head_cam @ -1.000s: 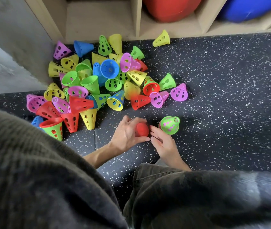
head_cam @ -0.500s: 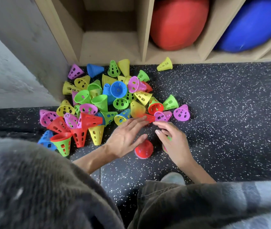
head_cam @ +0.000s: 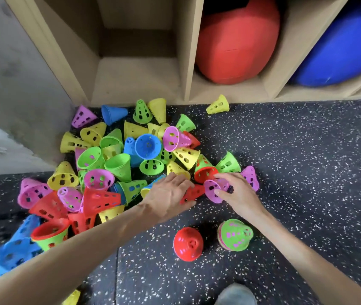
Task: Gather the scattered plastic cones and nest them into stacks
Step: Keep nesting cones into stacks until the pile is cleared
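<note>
Wooden shelf unit [head_cam: 184, 51] runs along the back w/ a red ball [head_cam: 239, 38] and a blue ball [head_cam: 346, 45] in its cubbies; below it, speckled rubber floor [head_cam: 307, 172] carries the big heap of cones [head_cam: 118, 159] piled toward the left corner, mixed colours, most on their sides. Nearer the person, two upright starts stand apart from the heap: a red cone [head_cam: 188, 243] and just beside it a green stack [head_cam: 235, 237] w/ pink showing thru the holes. Left hand [head_cam: 167, 195] lies over a red cone on its side [head_cam: 191, 192], fingers curled around it, thumb under. Right hand [head_cam: 239, 192] pinches a pink cone [head_cam: 213, 190] at its rim, thumb in front, fingers behind. To do this well, I'd say: lift each clear of the neighbours, turn wide end down, drop straight onto a standing stack, press lightly so it seats and doesn't jam crooked. Hard to make out: how many cones sit in the green stack; whether the left fingertips also touch the yellow cone behind; lower-left blue cones are cut off & blurred; a grey shape at bottom edge is prob. a shoe, can't confirm.
</note>
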